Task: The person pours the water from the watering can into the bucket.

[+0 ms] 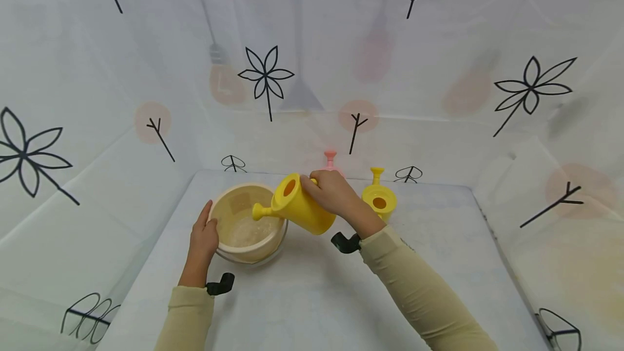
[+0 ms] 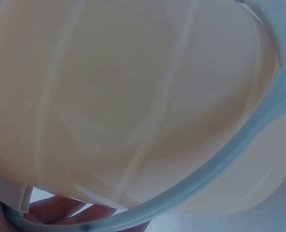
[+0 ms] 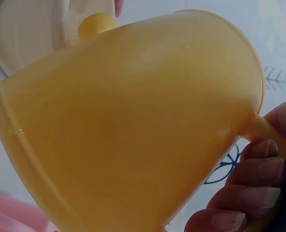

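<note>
My left hand point(image 1: 203, 235) grips the left side of a cream bucket point(image 1: 251, 253), thumb at its rim. A grey-blue bail handle point(image 2: 181, 191) curves round the bucket in the left wrist view, with fingertips point(image 2: 56, 209) showing behind it. With my right hand point(image 1: 333, 191) I hold a yellow watering can point(image 1: 307, 207) by its handle, fingers point(image 3: 261, 197) curled round it. The can is raised and tilted left, its spout head point(image 1: 258, 211) over the bucket's opening. No stream shows at the spout.
A second yellow watering can point(image 1: 385, 195) stands just beyond my right forearm. Behind my right hand is a pink watering can point(image 1: 330, 158), partly hidden. The white table point(image 1: 302, 307) meets patterned cloth walls point(image 1: 312, 140) at the back and sides.
</note>
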Tool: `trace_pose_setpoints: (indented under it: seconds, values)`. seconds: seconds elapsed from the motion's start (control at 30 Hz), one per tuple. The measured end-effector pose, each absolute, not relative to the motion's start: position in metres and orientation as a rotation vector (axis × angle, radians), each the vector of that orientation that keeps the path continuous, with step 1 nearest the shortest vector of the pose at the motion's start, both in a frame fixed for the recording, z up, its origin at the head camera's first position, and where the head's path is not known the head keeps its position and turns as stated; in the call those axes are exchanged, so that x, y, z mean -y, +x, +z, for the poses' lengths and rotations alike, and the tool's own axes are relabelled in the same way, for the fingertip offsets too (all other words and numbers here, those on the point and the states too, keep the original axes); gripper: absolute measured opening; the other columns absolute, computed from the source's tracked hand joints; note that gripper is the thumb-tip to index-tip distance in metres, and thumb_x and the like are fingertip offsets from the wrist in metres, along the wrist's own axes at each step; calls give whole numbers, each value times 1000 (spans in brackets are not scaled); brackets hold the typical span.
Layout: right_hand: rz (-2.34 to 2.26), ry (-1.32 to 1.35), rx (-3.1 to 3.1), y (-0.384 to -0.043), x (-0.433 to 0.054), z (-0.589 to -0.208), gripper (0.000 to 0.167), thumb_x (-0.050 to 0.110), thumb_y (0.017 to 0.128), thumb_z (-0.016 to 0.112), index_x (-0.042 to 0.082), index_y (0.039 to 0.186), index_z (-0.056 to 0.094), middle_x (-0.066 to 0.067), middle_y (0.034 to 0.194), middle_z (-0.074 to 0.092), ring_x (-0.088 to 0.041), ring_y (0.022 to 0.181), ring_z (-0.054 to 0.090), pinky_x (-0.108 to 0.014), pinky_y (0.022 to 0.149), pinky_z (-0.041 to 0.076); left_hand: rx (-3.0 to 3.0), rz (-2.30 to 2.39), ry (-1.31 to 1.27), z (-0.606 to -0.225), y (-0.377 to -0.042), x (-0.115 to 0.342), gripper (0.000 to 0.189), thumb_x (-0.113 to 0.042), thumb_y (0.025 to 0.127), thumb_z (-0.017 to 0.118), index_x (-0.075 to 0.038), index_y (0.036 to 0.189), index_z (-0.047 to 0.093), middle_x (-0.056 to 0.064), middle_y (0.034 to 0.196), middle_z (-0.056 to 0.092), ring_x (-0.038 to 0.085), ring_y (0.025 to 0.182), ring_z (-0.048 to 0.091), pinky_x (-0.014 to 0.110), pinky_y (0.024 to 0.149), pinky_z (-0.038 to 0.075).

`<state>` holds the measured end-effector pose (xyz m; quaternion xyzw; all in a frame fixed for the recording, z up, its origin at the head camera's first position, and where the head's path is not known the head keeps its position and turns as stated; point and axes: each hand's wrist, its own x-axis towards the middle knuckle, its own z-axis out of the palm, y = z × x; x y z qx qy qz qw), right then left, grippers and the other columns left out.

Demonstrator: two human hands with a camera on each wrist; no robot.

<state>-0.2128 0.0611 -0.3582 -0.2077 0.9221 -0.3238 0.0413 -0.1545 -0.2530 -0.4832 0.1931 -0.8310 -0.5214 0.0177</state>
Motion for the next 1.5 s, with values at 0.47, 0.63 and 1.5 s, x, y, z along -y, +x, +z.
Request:
trace_pose_setpoints:
  seconds: [0.47,0.63,1.5]
  values:
    - [-980,-648,-2820,-215,-61,-359,45,43,100,39,11,74,58,-3,65,54,-17,61,54,-25,55,44,2594,-1632,583,-484,-153,254,55,-23,103,24,-37,156,13,3,164,13,32,150,13,53,121,15]
    - [-968,-651,-2818,-215,-60,-358,45,43,100,40,11,75,58,-3,65,53,-17,61,53,-24,55,44,2596,-1627,584,-484,-154,255,55,-23,103,24,-36,156,12,2,164,13,32,150,13,53,121,15]
    - [-943,-667,-2832,-215,-58,-355,45,43,100,39,11,74,58,-3,64,52,-17,60,53,-25,55,43,2581,-1645,578,-483,-153,254,55,-23,103,24,-36,156,13,3,163,14,31,150,15,53,121,16]
